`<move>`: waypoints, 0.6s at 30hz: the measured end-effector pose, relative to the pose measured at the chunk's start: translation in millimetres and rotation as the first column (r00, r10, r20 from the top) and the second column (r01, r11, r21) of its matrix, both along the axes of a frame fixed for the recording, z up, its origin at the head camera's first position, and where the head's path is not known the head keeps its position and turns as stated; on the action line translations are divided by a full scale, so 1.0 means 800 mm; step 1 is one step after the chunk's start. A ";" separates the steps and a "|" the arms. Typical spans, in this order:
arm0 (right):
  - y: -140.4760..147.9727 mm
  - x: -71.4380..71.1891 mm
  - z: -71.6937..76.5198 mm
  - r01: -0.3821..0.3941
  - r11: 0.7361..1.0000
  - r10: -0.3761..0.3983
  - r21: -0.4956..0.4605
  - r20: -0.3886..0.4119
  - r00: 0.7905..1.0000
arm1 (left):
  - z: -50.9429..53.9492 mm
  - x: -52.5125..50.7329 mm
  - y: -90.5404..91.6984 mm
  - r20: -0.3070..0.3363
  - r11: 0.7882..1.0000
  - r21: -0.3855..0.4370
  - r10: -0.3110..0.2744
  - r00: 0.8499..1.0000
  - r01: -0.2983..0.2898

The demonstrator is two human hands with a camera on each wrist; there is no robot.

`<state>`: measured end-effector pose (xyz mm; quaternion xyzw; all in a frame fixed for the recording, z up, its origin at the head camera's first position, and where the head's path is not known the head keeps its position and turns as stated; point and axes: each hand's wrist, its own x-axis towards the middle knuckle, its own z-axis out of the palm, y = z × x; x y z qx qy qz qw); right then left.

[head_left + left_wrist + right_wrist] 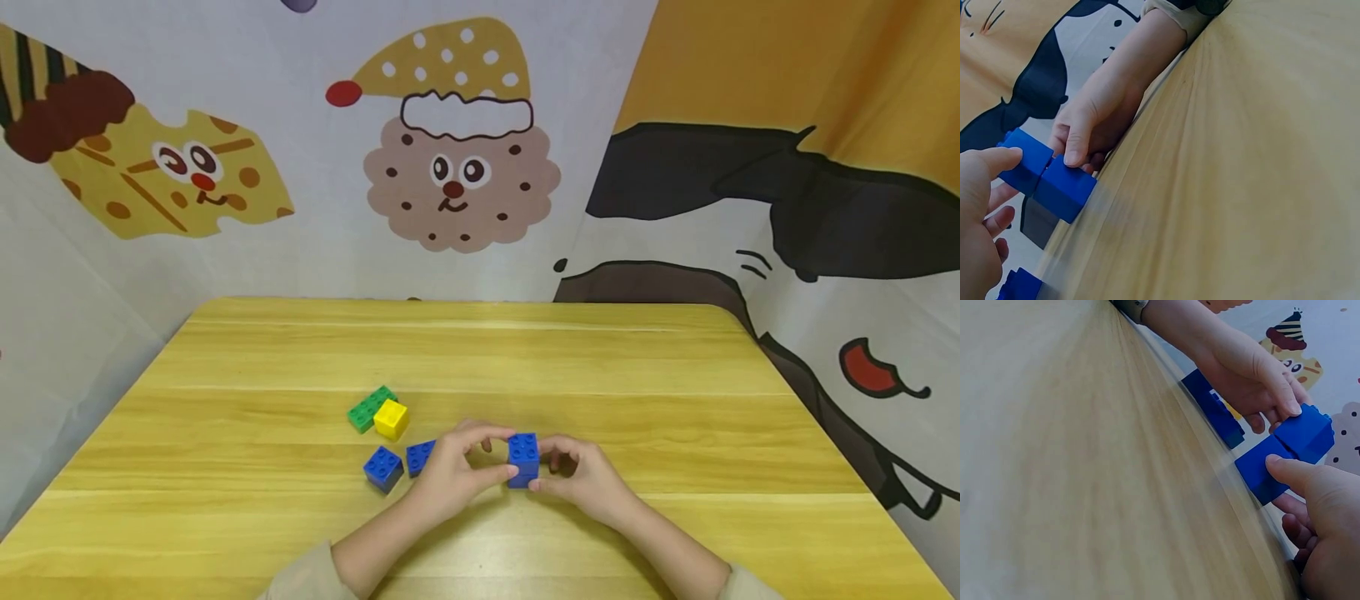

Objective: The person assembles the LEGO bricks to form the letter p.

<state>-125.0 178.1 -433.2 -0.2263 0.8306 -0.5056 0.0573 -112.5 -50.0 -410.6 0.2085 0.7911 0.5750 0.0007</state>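
Two blue toy building bricks are stacked one above the other at the front middle of the table. My left hand pinches the upper blue brick between thumb and fingers. From the other side, my right hand pinches the lower blue brick, its thumb on the near face. A thin uneven seam shows between the two bricks in both wrist views. Studs top the upper brick. Whether the lower brick touches the table, I cannot tell.
Left of my hands lie a square blue brick and another blue brick, partly hidden by the left hand. Farther back, a yellow brick sits against a longer green brick. A printed curtain hangs behind the wooden table.
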 end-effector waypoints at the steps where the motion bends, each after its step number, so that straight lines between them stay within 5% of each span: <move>1: 0.000 0.000 0.000 0.000 1.000 0.000 -0.001 0.001 1.000 | 0.001 0.000 0.000 -0.002 1.000 -0.002 -0.003 1.000 0.003; 11: 0.000 0.000 0.002 0.005 1.000 -0.005 -0.011 0.022 1.000 | 0.001 -0.004 -0.002 -0.096 0.997 -0.074 -0.031 0.995 0.024; 18: -0.001 -0.001 0.004 -0.002 0.999 0.004 -0.044 0.055 0.998 | 0.000 -0.004 -0.002 -0.118 0.998 -0.054 -0.034 0.992 0.028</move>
